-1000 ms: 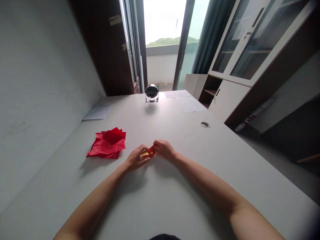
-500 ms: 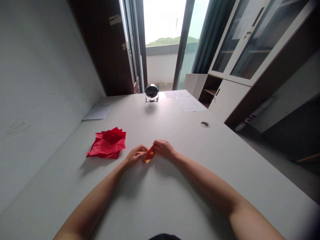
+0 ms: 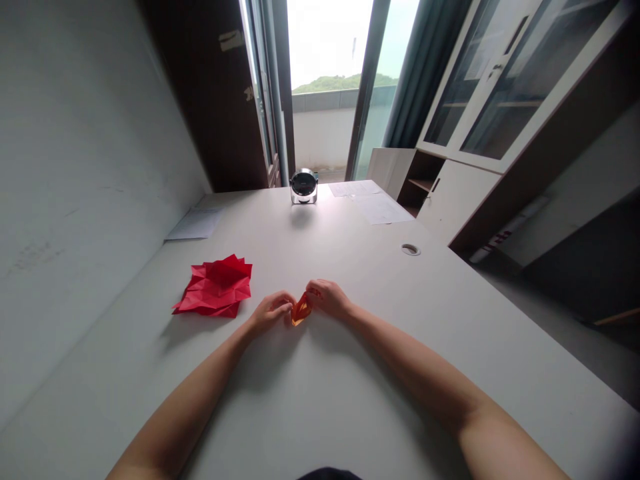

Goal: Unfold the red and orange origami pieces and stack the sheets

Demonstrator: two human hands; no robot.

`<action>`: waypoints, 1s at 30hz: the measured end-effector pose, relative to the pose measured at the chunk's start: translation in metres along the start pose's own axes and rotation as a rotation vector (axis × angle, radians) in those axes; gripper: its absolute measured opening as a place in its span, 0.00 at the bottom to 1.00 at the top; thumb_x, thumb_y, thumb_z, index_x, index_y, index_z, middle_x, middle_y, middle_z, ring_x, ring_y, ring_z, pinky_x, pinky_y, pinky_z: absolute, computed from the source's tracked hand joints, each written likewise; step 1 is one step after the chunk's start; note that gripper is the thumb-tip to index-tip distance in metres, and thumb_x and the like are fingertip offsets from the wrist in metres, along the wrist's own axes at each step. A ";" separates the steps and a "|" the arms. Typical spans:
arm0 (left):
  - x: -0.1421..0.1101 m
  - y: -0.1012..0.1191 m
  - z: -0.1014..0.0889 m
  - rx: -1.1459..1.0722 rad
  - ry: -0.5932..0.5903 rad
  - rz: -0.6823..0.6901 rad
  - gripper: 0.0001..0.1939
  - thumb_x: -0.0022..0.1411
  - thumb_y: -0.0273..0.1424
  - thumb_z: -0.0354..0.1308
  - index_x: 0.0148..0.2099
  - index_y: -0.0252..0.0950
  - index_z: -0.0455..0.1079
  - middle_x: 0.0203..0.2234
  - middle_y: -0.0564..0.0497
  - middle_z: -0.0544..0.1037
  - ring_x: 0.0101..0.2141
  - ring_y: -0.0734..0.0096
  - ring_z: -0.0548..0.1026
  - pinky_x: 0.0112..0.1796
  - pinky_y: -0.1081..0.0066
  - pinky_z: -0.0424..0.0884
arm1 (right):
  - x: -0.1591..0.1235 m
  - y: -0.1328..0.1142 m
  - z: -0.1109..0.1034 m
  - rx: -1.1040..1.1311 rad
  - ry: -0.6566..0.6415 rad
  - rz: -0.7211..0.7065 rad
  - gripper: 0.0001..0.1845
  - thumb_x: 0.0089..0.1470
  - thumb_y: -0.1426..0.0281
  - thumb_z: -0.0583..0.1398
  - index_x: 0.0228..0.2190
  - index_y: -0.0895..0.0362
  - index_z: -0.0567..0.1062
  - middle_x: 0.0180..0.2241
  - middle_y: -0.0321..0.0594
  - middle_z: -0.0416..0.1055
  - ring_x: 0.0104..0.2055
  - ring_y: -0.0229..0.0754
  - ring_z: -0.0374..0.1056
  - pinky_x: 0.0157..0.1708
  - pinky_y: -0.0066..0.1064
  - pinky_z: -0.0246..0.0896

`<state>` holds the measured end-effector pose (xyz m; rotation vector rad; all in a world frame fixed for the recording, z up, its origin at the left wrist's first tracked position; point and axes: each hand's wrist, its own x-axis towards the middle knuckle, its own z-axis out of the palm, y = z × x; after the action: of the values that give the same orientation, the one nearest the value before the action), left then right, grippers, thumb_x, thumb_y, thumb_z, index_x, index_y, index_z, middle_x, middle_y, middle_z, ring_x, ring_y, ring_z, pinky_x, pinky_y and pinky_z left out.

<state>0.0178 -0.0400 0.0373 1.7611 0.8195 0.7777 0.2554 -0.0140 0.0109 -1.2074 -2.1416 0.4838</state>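
Observation:
A small folded orange paper piece [image 3: 300, 311] is pinched between both hands just above the white table [image 3: 350, 373]. My left hand [image 3: 270, 312] has its fingers curled on the paper's left side. My right hand [image 3: 327, 297] is closed on the paper's upper right edge. Most of the paper is hidden by the fingers. A pile of creased red paper [image 3: 216, 287] lies flat on the table to the left of my left hand, untouched.
A small black and silver desk fan [image 3: 303, 186] stands at the table's far end. White sheets [image 3: 196, 223] lie at the far left, more papers [image 3: 375, 203] at the far right. A round cable hole [image 3: 410, 249] sits right of centre. A wall runs along the left.
The orange paper has turned more upright and been squeezed narrower between the fingers. My left hand has shifted slightly right, closer to my right hand. The red paper has not moved.

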 end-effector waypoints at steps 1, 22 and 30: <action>0.000 0.000 0.000 0.002 0.000 -0.003 0.17 0.64 0.43 0.56 0.41 0.33 0.73 0.36 0.46 0.79 0.38 0.64 0.75 0.42 0.69 0.68 | 0.000 0.001 0.001 0.000 0.000 0.002 0.03 0.53 0.74 0.61 0.31 0.55 0.75 0.29 0.35 0.71 0.30 0.35 0.62 0.32 0.25 0.55; 0.000 0.000 0.003 0.191 0.018 -0.036 0.15 0.65 0.41 0.54 0.40 0.34 0.73 0.29 0.50 0.77 0.30 0.71 0.71 0.33 0.73 0.65 | 0.001 0.003 0.001 0.025 -0.001 -0.016 0.02 0.53 0.74 0.61 0.30 0.56 0.74 0.29 0.35 0.71 0.30 0.35 0.63 0.32 0.24 0.54; -0.001 0.003 0.002 0.209 0.007 -0.032 0.15 0.64 0.41 0.55 0.41 0.34 0.74 0.31 0.50 0.77 0.32 0.69 0.72 0.34 0.73 0.66 | 0.002 0.003 0.002 0.039 -0.010 -0.018 0.02 0.54 0.74 0.61 0.30 0.56 0.75 0.29 0.35 0.71 0.30 0.35 0.63 0.32 0.25 0.54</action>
<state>0.0198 -0.0426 0.0393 1.9248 0.9598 0.6980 0.2555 -0.0110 0.0085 -1.1657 -2.1400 0.5222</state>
